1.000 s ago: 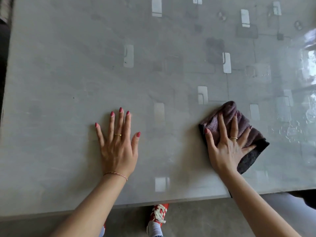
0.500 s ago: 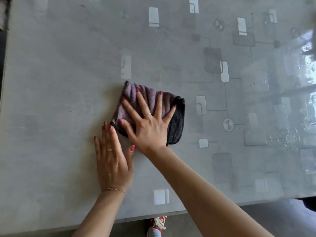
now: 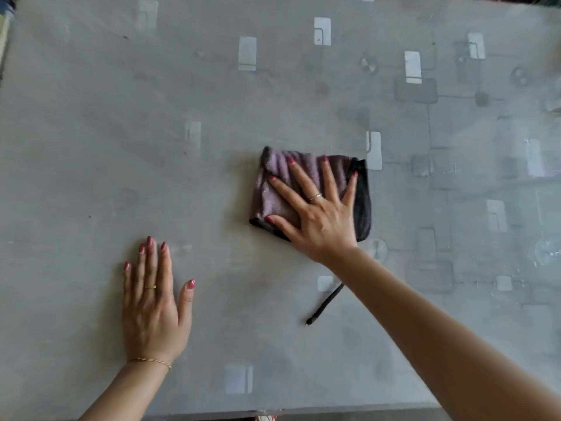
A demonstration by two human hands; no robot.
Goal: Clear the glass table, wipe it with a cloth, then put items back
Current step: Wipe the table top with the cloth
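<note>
Cloth (image 3: 273,189): soft, light, folded, mid glass table (image 3: 91,147) | right hand (image 3: 318,217): 5 fingers spread flat, pressing, gripping nothing | left hand (image 3: 151,305): flat, bracing | best handled by palm pressure.

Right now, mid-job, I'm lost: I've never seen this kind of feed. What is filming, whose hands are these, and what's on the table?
There is no machine here. One camera worn on a person's head looks down at their own bare hands. The left hand lies flat on the glass table. The right hand presses spread fingers on a folded purple and black cloth, wiping. Nothing is gripped. A thin dark strand shows below the right wrist; what it is, I cannot tell.
</note>
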